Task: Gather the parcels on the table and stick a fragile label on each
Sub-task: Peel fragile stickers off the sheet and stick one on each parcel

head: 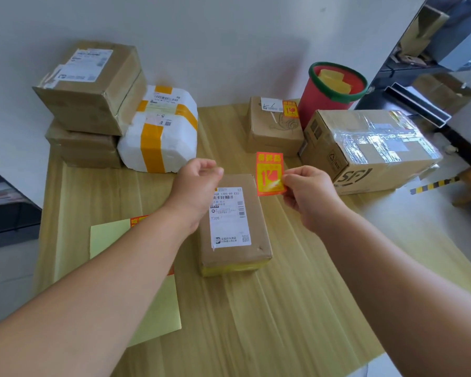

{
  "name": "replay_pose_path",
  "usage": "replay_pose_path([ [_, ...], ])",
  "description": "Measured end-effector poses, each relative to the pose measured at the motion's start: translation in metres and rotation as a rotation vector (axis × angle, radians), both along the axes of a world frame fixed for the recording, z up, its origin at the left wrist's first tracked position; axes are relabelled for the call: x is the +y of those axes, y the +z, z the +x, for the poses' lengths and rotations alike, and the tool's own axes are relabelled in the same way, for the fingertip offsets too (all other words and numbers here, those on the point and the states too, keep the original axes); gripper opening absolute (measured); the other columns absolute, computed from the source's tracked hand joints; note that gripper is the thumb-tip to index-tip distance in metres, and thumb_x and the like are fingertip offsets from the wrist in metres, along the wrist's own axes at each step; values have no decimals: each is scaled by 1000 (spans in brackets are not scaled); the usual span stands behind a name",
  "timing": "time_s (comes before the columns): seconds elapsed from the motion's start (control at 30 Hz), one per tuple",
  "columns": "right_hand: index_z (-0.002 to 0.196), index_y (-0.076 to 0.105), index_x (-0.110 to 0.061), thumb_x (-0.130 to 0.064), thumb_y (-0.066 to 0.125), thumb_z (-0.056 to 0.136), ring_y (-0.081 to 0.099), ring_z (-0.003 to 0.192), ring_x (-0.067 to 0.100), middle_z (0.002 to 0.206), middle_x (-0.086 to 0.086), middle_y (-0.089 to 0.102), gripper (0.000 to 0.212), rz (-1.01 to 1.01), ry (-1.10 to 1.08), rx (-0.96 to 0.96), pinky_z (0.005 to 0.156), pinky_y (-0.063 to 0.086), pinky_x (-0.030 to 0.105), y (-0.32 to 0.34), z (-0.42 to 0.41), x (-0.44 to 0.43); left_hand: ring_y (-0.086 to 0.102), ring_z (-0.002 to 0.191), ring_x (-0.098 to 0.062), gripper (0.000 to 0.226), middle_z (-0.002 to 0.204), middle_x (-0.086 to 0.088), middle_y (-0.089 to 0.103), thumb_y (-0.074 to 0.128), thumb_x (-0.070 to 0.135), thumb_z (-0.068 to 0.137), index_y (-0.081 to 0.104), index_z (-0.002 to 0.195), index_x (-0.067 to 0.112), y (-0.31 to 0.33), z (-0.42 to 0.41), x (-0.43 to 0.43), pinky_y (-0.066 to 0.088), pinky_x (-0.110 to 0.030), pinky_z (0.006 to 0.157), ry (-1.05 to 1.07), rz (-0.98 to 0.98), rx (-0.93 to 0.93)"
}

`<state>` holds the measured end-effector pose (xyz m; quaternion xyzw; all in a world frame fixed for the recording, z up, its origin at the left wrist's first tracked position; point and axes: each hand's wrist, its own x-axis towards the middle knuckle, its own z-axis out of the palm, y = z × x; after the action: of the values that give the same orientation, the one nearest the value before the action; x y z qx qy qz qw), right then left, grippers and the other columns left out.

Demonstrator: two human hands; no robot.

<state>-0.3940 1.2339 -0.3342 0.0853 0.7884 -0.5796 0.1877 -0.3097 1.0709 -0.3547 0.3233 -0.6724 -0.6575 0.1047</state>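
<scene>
A flat brown parcel [253, 227] with a white shipping label lies in the middle of the wooden table [297, 295]. My right hand [307, 194] pinches an orange-and-yellow fragile label [270, 174] by its right edge, held upright just above the parcel's far right corner. My left hand [196, 186] hovers over the parcel's far left corner, fingers curled with nothing seen in them. A yellow backing sheet [152, 308] with part of another orange label lies at the left under my left forearm.
Two stacked brown boxes [90, 85] and a white parcel with yellow tape [161, 131] stand at the back left. A small brown box [272, 129] bearing a fragile label and a large taped carton [365, 148] stand at the back right, beside a red bin [332, 88].
</scene>
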Motion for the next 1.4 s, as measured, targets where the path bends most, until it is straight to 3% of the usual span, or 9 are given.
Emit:
replay_pose_path([
  [0.17, 81, 61, -14, -7, 56, 92, 60, 65, 15, 75, 5, 65, 13, 38, 2, -64, 59, 50, 26, -20, 0, 10, 56, 86, -10, 15, 90, 6, 59, 55, 16, 93, 60, 108, 17, -19, 4, -4, 43, -19, 70, -52, -222, -33],
  [0.3, 79, 59, -13, -5, 55, 91, 57, 61, 15, 69, 5, 63, 16, 61, 42, -125, 58, 50, 26, -39, 14, 12, 59, 95, -17, 14, 99, 2, 62, 56, 17, 92, 61, 105, 21, -38, 14, 6, 49, -33, 84, -187, -398, -99],
  [0.47, 75, 58, -13, -3, 55, 90, 52, 57, 14, 66, 5, 59, 18, 79, 104, -156, 55, 47, 25, -52, 36, 17, 53, 103, -15, 22, 109, 3, 56, 59, 15, 89, 63, 111, 17, -52, 34, 20, 45, -31, 90, -271, -581, -117],
  [0.67, 76, 60, -12, -2, 56, 89, 48, 42, 4, 59, -1, 57, 17, 131, 206, -97, 43, 41, 19, -58, 64, 5, 55, 101, -18, 24, 107, -1, 57, 56, 9, 88, 64, 110, 15, -59, 54, 12, 45, -31, 85, -146, -625, -145],
  [0.83, 72, 62, -17, -5, 58, 86, 54, 56, 15, 65, 1, 62, 19, 150, 254, -60, 55, 46, 30, -60, 75, -15, 56, 95, -17, 23, 105, 1, 55, 57, 9, 89, 63, 110, 16, -61, 69, 4, 47, -32, 83, -107, -606, -149],
  [1.1, 75, 62, -15, -6, 57, 86, 55, 49, 11, 61, -1, 61, 15, 186, 248, -57, 59, 51, 33, -59, 86, -30, 57, 83, -14, 26, 109, 3, 51, 56, 14, 91, 60, 116, 18, -61, 81, 5, 42, -26, 73, -139, -546, -167],
  [1.4, 74, 61, -16, -6, 57, 87, 55, 51, 15, 61, 1, 62, 17, 185, 234, -58, 65, 55, 38, -63, 88, -39, 56, 86, -17, 24, 106, 1, 52, 60, 17, 89, 64, 111, 22, -60, 84, 0, 49, -35, 78, -202, -669, -111],
])
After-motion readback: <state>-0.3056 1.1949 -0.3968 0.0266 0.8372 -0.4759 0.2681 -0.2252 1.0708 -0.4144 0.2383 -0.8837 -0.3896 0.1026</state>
